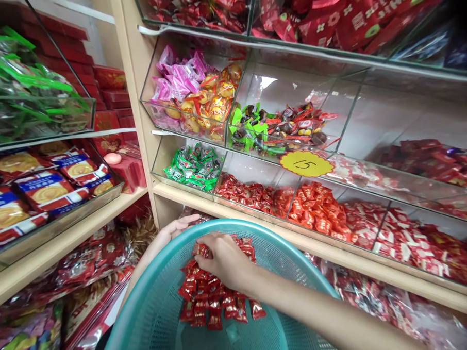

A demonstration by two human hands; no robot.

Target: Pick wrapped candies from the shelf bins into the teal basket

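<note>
Right hand (225, 260) curled over red candies (214, 305) inside teal basket (154, 302), grip unclear; left hand (177, 229), fingers stretched out, was just outside it.

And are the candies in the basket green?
No, the candies in the basket have shiny red wrappers.

My teal perforated basket (285, 254) is carrying red-wrapped candies (200, 290), heaped toward its far side; beyond it, a pale wooden shelf (377, 265) is supporting a row of clear bins (254, 209) before me.
</note>
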